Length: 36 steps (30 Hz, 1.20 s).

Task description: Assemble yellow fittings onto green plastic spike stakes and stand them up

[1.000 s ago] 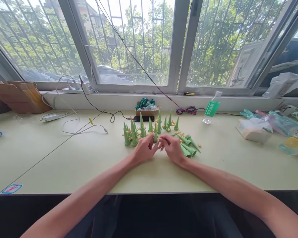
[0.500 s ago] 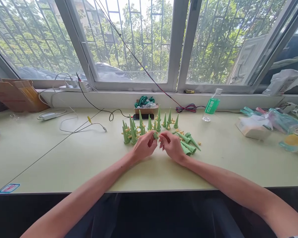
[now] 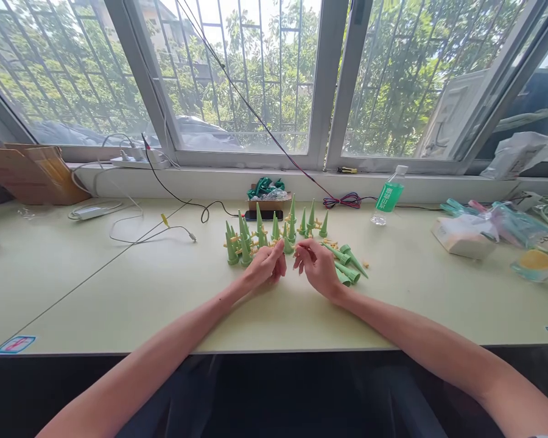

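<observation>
My left hand (image 3: 267, 264) is closed, thumb against fingers, around a green plastic spike (image 3: 288, 247) that shows only in part past the fingertips. Just to its right, my right hand (image 3: 317, 267) pinches a small yellowish piece (image 3: 296, 247), mostly hidden by the fingers. A small gap separates the two hands. Behind them stand several upright green cone-shaped spikes (image 3: 245, 243), with yellow valve-like pieces on their sides. More green spikes (image 3: 348, 272) lie on their sides beyond my right hand, with loose yellow pieces (image 3: 331, 244) among them.
A small box (image 3: 269, 204) with green and clear plastic stands behind the spikes, a dark phone (image 3: 263, 215) before it. A green-labelled bottle (image 3: 388, 198) is at the back right, a tissue pack (image 3: 463, 236) farther right. Cables (image 3: 153, 240) cross the table's left side.
My left hand has turned, so its back and thumb now cover more of the green spike. The right hand has stayed nearly in place, fingers still pinched.
</observation>
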Tool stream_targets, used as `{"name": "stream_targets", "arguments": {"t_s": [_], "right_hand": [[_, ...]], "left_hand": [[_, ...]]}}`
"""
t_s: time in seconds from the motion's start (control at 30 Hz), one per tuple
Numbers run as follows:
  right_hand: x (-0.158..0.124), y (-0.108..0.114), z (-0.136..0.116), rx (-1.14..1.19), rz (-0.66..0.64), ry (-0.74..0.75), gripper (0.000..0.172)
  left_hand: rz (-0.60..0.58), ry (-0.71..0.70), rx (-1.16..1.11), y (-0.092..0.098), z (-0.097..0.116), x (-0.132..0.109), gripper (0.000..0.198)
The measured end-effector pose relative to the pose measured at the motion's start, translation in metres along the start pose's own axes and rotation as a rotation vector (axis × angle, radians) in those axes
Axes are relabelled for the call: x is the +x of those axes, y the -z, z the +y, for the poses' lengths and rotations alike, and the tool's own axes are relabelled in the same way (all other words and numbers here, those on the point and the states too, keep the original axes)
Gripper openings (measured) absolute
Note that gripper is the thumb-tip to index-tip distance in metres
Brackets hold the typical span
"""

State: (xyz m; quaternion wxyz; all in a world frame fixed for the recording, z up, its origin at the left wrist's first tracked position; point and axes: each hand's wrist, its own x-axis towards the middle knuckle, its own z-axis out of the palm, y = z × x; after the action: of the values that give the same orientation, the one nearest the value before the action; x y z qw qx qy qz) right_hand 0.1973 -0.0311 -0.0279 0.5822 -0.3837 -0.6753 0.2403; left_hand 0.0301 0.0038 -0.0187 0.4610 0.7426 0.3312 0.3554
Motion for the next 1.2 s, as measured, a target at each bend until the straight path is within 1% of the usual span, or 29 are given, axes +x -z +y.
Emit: {"name": "stream_targets", "arguments": {"t_s": [0.07,0.17,0.23,0.3,0.43,0.53,0.6,0.7,0.8,0.87,1.0,1.13,1.2], "right_hand": [[0.000,0.001,0.001,0.011,-0.012,0.000,0.028],[0.000,0.002,0.001,0.021,-0.021,-0.013,0.029],[0.000,0.003,0.000,0.026,-0.028,-0.027,0.030],[0.001,0.005,0.000,0.029,-0.041,-0.043,0.029],[0.001,0.007,-0.001,-0.005,-0.042,-0.061,0.028],[0.000,0.008,-0.001,-0.046,-0.048,-0.059,0.027],[-0.001,0.008,-0.002,-0.062,-0.058,-0.053,0.027],[-0.002,0.008,-0.005,-0.068,-0.066,-0.038,0.027],[-0.002,0.007,-0.007,-0.060,-0.064,-0.027,0.026],[-0.002,0.007,-0.007,-0.049,-0.063,-0.023,0.025],[-0.002,0.008,-0.006,-0.035,-0.069,-0.024,0.024],[-0.004,0.008,-0.005,-0.047,-0.050,-0.013,0.023],[-0.005,0.007,-0.005,-0.054,-0.027,0.007,0.021]], "left_hand": [[-0.093,0.048,-0.086,0.002,-0.001,0.000,0.073],[-0.186,0.068,-0.128,0.006,-0.001,0.001,0.069],[-0.224,0.064,-0.121,0.007,-0.001,0.001,0.064],[-0.228,0.059,-0.087,0.008,-0.001,0.000,0.058],[-0.168,0.015,0.069,0.007,0.000,-0.002,0.045],[-0.108,-0.086,0.180,0.003,0.002,-0.003,0.033],[-0.046,-0.171,0.264,0.000,0.003,-0.003,0.028],[0.062,-0.295,0.384,-0.003,0.002,-0.002,0.025],[0.138,-0.363,0.461,-0.004,0.001,-0.001,0.024],[0.166,-0.379,0.493,-0.003,0.001,-0.001,0.022],[0.171,-0.374,0.517,-0.003,0.000,-0.001,0.023],[0.160,-0.332,0.484,-0.004,0.001,0.000,0.030],[0.125,-0.274,0.411,-0.004,0.003,0.000,0.034]]}}
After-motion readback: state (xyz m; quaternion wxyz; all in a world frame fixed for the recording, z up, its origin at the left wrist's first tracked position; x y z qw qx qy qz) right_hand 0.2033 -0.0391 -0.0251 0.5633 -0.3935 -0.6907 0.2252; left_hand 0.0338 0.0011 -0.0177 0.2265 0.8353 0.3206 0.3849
